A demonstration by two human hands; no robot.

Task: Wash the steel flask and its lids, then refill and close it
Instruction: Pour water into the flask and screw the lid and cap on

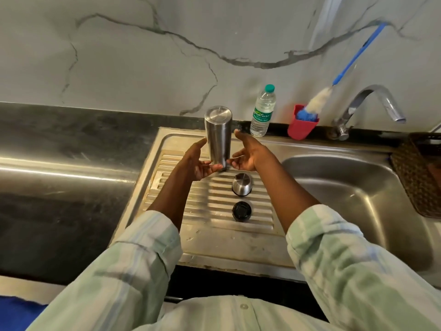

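steel flask (pixel 218 137) stands mouth-down on the drainboard (pixel 210 232), at 12 o'clock from the steel cap (pixel 242 184) and black inner lid (pixel 241 211). left hand (pixel 196 163) and right hand (pixel 248 155) flank its base, fingers spread, at most brushing it — no real grip. rigid, smooth, probably wet-slick, light if empty; wrap mid-body.

The steel lid (pixel 242 184) and black lid (pixel 241 211) sit at 6 o'clock from the flask (pixel 218 137), with bare draining board (pixel 167 199) at 8 o'clock.
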